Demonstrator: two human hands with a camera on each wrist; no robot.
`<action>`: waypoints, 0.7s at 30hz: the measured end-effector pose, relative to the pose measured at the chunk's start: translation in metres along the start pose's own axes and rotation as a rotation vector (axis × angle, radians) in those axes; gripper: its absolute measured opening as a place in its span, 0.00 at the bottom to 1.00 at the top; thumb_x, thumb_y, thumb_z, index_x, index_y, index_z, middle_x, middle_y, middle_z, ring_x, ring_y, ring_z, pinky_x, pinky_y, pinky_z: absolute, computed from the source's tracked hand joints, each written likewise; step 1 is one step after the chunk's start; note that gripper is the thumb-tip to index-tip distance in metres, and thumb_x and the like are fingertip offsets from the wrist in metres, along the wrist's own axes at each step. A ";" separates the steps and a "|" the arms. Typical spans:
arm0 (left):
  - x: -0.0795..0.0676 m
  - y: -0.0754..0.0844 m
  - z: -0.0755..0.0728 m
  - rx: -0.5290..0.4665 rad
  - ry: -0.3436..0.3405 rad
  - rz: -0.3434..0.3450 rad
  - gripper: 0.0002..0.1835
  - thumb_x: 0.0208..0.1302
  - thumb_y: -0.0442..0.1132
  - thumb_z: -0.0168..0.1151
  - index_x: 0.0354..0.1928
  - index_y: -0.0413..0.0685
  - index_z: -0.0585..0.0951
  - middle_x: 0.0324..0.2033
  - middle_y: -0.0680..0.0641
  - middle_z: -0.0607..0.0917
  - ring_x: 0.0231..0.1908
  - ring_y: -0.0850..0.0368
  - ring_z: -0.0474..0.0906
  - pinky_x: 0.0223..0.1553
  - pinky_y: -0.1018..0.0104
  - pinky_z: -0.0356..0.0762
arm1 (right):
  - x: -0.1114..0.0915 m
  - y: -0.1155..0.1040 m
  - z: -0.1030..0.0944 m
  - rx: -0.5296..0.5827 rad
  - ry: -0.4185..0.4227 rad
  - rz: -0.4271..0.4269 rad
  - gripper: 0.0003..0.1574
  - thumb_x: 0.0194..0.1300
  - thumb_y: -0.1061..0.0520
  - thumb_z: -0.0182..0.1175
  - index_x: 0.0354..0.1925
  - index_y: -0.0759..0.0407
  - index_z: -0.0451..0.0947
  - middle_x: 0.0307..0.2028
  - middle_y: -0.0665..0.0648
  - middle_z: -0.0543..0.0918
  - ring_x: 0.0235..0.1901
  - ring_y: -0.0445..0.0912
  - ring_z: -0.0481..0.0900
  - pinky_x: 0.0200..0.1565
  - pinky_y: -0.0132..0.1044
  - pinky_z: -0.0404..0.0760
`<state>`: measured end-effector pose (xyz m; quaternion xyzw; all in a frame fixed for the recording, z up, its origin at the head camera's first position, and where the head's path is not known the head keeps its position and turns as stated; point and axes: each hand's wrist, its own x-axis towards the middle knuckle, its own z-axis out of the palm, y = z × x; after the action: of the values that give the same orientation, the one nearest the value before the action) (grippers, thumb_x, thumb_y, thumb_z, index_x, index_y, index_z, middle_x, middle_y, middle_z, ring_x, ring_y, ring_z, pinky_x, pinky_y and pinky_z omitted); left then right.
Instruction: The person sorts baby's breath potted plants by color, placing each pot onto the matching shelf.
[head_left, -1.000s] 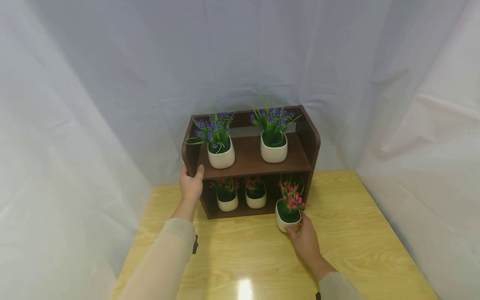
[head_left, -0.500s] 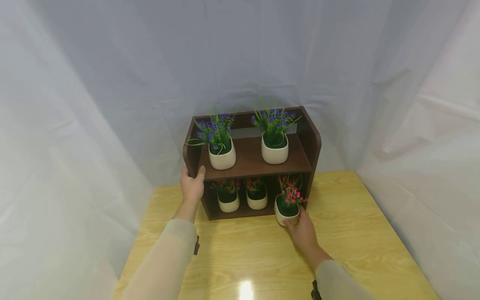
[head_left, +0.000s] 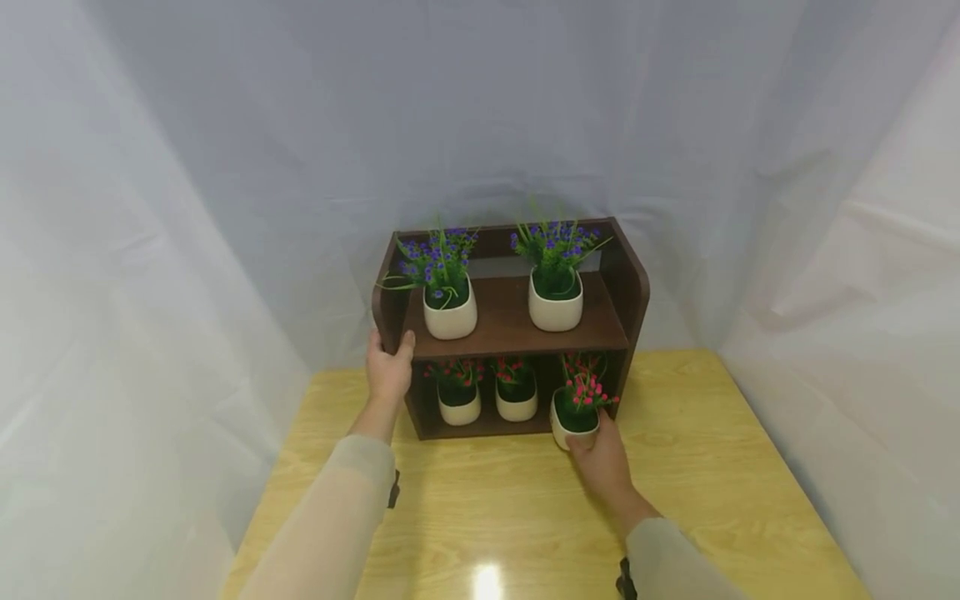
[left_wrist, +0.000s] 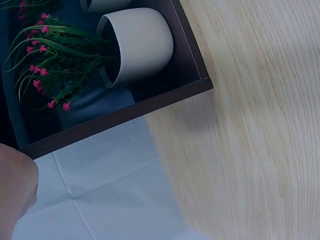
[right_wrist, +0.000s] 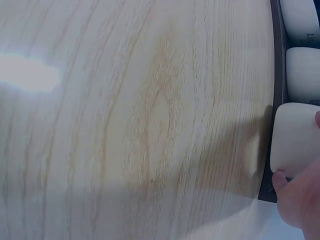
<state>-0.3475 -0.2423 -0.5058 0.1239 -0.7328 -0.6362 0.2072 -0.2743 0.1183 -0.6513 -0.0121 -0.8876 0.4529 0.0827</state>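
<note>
A dark brown two-tier shelf (head_left: 510,335) stands on the table. My left hand (head_left: 388,377) grips its left side panel at the level of the upper board, thumb on the front. My right hand (head_left: 606,467) holds a white flowerpot (head_left: 564,432) with pink flowers by its right side and front. This pot is at the right front of the lower tier, overlapping the shelf's front edge. In the right wrist view the fingers press around the held white pot (right_wrist: 295,137). Two similar pink-flowered pots, a left one (head_left: 460,412) and a middle one (head_left: 517,407), stand on the lower tier.
On the upper board stand two white pots with purple flowers, one at left (head_left: 451,322) and one at right (head_left: 556,313). The wooden table (head_left: 480,517) extends in front of the shelf. White sheeting (head_left: 495,108) hangs behind and at both sides.
My right hand has moved the pink-flowered pot forward to the shelf's lower front edge, then barely shifted. The left hand keeps its grip. The head view has shifted slightly.
</note>
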 end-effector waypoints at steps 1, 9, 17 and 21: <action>0.000 0.000 0.000 -0.001 0.002 0.001 0.27 0.78 0.42 0.65 0.71 0.38 0.72 0.66 0.32 0.81 0.70 0.37 0.77 0.79 0.45 0.72 | 0.000 -0.001 0.001 -0.002 -0.008 0.008 0.53 0.69 0.57 0.73 0.79 0.77 0.57 0.72 0.82 0.71 0.74 0.75 0.71 0.78 0.70 0.69; 0.000 0.000 -0.003 -0.004 -0.003 0.003 0.27 0.78 0.42 0.65 0.72 0.39 0.72 0.67 0.32 0.80 0.71 0.37 0.77 0.79 0.46 0.72 | 0.012 -0.005 0.005 -0.030 -0.022 0.026 0.50 0.72 0.54 0.72 0.77 0.77 0.60 0.71 0.81 0.74 0.73 0.74 0.73 0.78 0.68 0.70; 0.000 0.001 -0.002 -0.002 -0.012 -0.006 0.28 0.79 0.43 0.65 0.74 0.41 0.71 0.69 0.34 0.80 0.72 0.38 0.76 0.80 0.46 0.71 | 0.031 0.003 0.009 -0.086 -0.027 0.045 0.48 0.73 0.50 0.72 0.75 0.75 0.63 0.68 0.79 0.78 0.70 0.73 0.77 0.75 0.68 0.75; 0.001 -0.001 -0.001 0.009 -0.015 -0.001 0.28 0.79 0.43 0.64 0.73 0.40 0.71 0.68 0.33 0.80 0.72 0.38 0.76 0.79 0.45 0.71 | 0.037 0.003 0.009 -0.087 -0.002 0.034 0.46 0.72 0.50 0.73 0.73 0.75 0.66 0.65 0.79 0.81 0.67 0.73 0.80 0.71 0.68 0.78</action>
<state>-0.3475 -0.2440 -0.5067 0.1205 -0.7370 -0.6341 0.2008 -0.3123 0.1168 -0.6541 -0.0303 -0.9063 0.4151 0.0738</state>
